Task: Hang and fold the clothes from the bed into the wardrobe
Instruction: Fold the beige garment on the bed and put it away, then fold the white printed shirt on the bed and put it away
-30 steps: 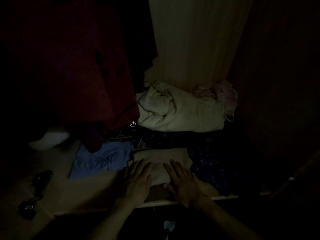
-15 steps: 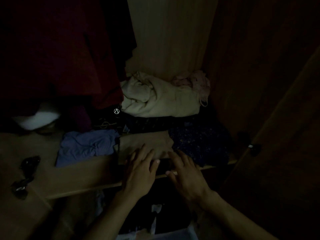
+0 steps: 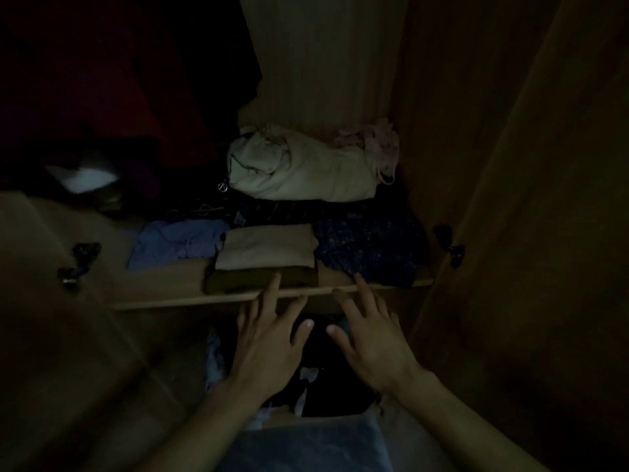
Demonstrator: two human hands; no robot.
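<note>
A folded beige garment (image 3: 265, 247) lies on the wardrobe shelf (image 3: 163, 298), on top of a folded olive piece (image 3: 238, 281). My left hand (image 3: 269, 338) and my right hand (image 3: 371, 338) hover side by side just in front of the shelf edge, fingers spread and straight, holding nothing. Only the fingertips reach over the shelf's front lip; neither hand rests on the beige garment. The light is very dim.
On the shelf lie a blue garment (image 3: 177, 241), a dark speckled garment (image 3: 371, 250), a cream bundle (image 3: 299, 168) and a pink piece (image 3: 377, 141) behind. Dark red clothes (image 3: 112, 80) hang at the left. An open wardrobe door (image 3: 544, 233) stands right. More clothes fill the shelf below.
Both hands have drawn back from the top of the beige garment to in front of the shelf edge. The view has pulled back and down.
</note>
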